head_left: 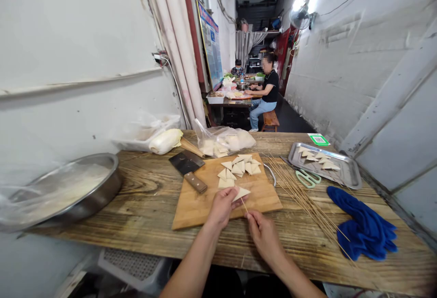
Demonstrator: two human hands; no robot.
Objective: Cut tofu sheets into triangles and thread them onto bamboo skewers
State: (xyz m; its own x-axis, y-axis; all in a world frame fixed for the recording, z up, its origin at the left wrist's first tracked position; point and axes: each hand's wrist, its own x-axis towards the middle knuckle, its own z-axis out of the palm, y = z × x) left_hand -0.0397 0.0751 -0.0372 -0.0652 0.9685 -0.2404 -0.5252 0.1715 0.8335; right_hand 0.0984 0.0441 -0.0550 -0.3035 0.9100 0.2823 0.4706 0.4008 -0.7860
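My left hand (221,206) pinches a pale triangular slice of tofu (242,192) over the front part of the wooden cutting board (264,194). Just to its right, my right hand (264,233) has its fingers closed on a thin bamboo skewer (244,205). The skewer's far end meets the slice's lower edge; how deep it goes in, I cannot tell. More cut tofu triangles (239,167) lie in a loose pile at the back of the board. A cleaver (191,170) with a wooden handle rests on the board's left edge.
Loose skewers (303,197), green-handled scissors (308,178) and a blue cloth (363,225) lie to the right. A metal tray (350,177) holds several triangles. Behind the board sits a plastic bag (244,138); at left are a cabbage (166,141) and a metal basin (114,177). Two people sit farther back.
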